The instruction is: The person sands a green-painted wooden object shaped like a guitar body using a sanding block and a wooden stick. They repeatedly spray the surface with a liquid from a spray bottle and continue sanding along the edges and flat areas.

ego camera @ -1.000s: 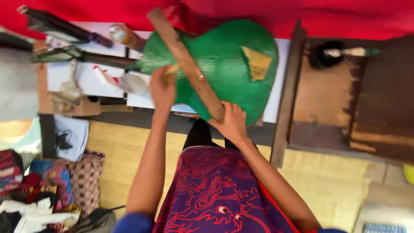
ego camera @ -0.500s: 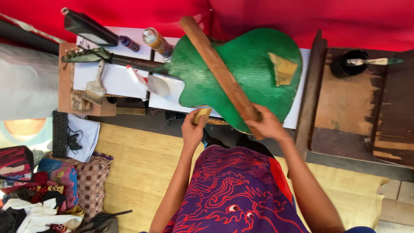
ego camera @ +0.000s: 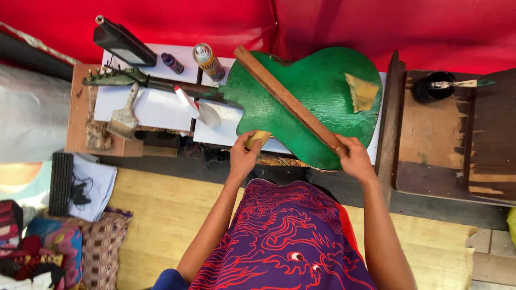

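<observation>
1. Guitar (ego camera: 317,96): a green-painted body is lying flat on the white worktop (ego camera: 156,107), filling its right half, with the lower curve overhanging the near edge. The neck is running left toward the headstock at the far left corner.
2. Wooden strip (ego camera: 287,99): a long brown strip is lying diagonally across the body, from the upper shoulder down to the near edge.
3. Right hand (ego camera: 355,158): its fingers are closing around the strip's lower end and pressing it to the body's rim.
4. Left hand (ego camera: 244,156): its fingers are curling narrowly around a small tan pad (ego camera: 258,138), touching the near edge just beside the body's lower left curve.
5. Sanding sheet (ego camera: 361,91): a tan piece is resting on the body's right side, untouched.
6. Progress, as a judgement: the green coat is looking dull and scuffed but whole, so rubbing down is seeming early, with most of the surface left.
7. Nearby: a paintbrush (ego camera: 124,115), a spray can (ego camera: 208,62) and a small bottle (ego camera: 172,63) are sitting along the left and far edges.
</observation>
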